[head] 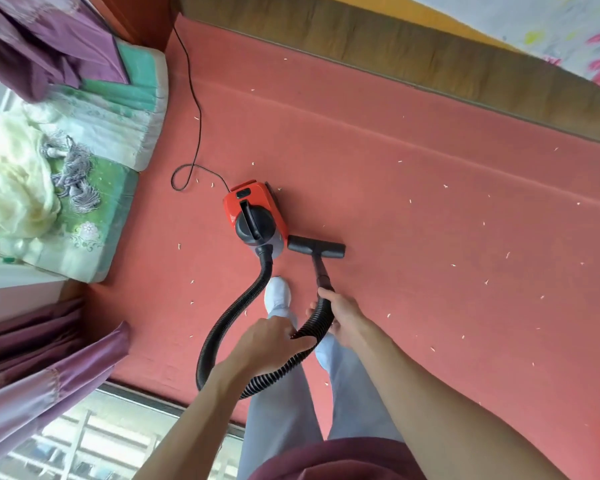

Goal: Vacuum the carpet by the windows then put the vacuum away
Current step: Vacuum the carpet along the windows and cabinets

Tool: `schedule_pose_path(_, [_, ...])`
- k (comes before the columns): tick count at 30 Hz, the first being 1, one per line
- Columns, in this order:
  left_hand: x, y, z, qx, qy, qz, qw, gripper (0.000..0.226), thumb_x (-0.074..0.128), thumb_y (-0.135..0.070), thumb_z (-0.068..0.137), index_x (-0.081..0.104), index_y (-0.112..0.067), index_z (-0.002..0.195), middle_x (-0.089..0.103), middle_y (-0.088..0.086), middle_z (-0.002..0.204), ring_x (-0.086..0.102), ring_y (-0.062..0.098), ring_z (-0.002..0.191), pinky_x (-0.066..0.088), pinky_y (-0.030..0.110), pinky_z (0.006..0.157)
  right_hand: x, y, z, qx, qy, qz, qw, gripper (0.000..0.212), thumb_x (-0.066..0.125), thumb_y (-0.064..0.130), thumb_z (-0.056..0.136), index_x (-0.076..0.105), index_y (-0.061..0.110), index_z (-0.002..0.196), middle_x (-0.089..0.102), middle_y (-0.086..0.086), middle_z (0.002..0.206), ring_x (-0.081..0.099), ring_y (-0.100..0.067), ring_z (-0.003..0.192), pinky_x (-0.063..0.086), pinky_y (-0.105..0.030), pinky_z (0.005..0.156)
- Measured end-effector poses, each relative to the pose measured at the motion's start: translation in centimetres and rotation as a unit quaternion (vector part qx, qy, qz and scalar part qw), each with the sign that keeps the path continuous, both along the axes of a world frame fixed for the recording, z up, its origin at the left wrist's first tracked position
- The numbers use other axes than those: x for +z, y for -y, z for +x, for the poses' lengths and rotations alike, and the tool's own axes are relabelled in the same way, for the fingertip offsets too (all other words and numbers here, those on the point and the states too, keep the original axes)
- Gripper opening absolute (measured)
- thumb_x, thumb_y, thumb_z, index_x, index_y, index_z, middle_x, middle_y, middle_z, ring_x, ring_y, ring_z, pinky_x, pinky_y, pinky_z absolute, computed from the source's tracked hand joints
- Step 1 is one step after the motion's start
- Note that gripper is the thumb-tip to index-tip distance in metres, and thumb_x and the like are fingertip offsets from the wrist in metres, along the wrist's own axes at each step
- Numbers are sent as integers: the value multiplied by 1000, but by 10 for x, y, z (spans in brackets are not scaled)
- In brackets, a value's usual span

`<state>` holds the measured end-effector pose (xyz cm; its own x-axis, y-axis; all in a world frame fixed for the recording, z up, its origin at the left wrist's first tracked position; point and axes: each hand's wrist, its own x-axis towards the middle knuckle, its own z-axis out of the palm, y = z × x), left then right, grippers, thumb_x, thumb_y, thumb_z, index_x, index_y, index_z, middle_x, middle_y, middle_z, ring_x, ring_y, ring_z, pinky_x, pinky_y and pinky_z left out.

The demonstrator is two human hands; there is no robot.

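The red vacuum [253, 216] sits on the pink carpet [413, 209], its black floor head [316, 247] flat on the pile just beside it, with the ribbed hose [222, 337] looping back toward the person. The right hand [343, 315] is wrapped around the hose end where it meets the wand, and the left hand [269, 344] grips the hose lower on its curve. White specks dot the carpet, the cord [196, 109] trails off past green cushions [118, 109], and purple curtains [45, 372] hang by the window [94, 441].
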<state>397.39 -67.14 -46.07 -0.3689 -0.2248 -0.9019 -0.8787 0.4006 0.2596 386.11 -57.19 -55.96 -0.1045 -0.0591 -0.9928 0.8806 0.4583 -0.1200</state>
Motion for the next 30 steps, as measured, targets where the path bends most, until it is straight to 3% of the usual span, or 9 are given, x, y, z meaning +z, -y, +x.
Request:
schedule_pose_path(3, [-11, 8, 17, 16, -11, -8, 1000, 49, 58, -54, 88, 67, -7, 97, 71, 12, 89, 62, 25, 75, 47, 36, 69, -24, 7, 19, -1, -17, 29, 999, 36, 73, 29, 82, 63, 4, 106, 68, -12, 87, 71, -31, 84, 56, -47, 91])
schedule_pose_path(8, [-34, 27, 41, 31, -18, 15, 999, 46, 58, -52, 89, 68, -8, 98, 73, 13, 94, 64, 26, 77, 50, 38, 75, -94, 12, 47, -3, -31, 55, 998, 77, 72, 48, 50, 63, 9, 115, 72, -8, 96, 73, -28, 89, 57, -45, 89])
schedule_pose_path(12, [-44, 35, 53, 52, -39, 12, 998, 38, 53, -47, 93, 66, -10, 92, 73, 12, 88, 54, 22, 70, 40, 30, 61, -95, 33, 48, -13, -66, 76, 995, 65, 73, 44, 59, 63, 8, 113, 71, -8, 93, 73, -29, 83, 58, -44, 84])
schedule_pose_path(17, [-53, 41, 48, 101, -65, 27, 992, 42, 56, -45, 92, 66, -4, 95, 60, 0, 69, 49, 12, 57, 35, 16, 49, -56, 61, 26, 2, -100, 74, 992, 33, 70, 20, 85, 58, 1, 110, 66, -13, 83, 65, -21, 48, 52, -25, 48])
schedule_pose_path(19, [-52, 41, 45, 98, -75, 43, 991, 38, 60, -44, 90, 67, -8, 99, 62, -2, 75, 49, 5, 58, 36, 13, 50, -54, 62, 21, 7, -106, 84, 991, 38, 71, 22, 82, 59, 1, 111, 69, -17, 92, 68, -26, 58, 55, -28, 52])
schedule_pose_path(21, [-47, 44, 42, 77, -78, 63, 992, 34, 63, -44, 88, 69, -13, 102, 69, -2, 85, 53, 4, 63, 36, 12, 53, -49, 58, 18, 19, -105, 95, 990, 46, 73, 27, 73, 62, 1, 110, 71, -19, 98, 70, -32, 75, 60, -39, 69])
schedule_pose_path(23, [-41, 52, 40, 60, -79, 81, 992, 29, 67, -44, 86, 70, -19, 100, 71, -3, 87, 56, 4, 66, 38, 11, 55, -35, 54, 17, 20, -99, 114, 988, 44, 71, 28, 69, 65, 2, 103, 71, -18, 92, 70, -33, 80, 59, -43, 78])
schedule_pose_path(26, [-27, 70, 36, 31, -85, 97, 991, 25, 69, -45, 85, 72, -26, 100, 66, -14, 77, 56, -2, 66, 38, 15, 55, -11, 43, 24, -78, -68, 100, 990, 15, 62, 13, 88, 60, -1, 93, 64, -17, 77, 64, -29, 65, 58, -36, 64])
schedule_pose_path(30, [-4, 91, 26, -23, -91, 100, 991, 27, 71, -45, 82, 73, -25, 100, 69, -10, 79, 60, 4, 68, 39, 18, 56, 6, 25, 39, -218, -46, 70, 972, 14, 54, 9, 95, 54, -2, 104, 58, -21, 84, 61, -28, 65, 50, -24, 40])
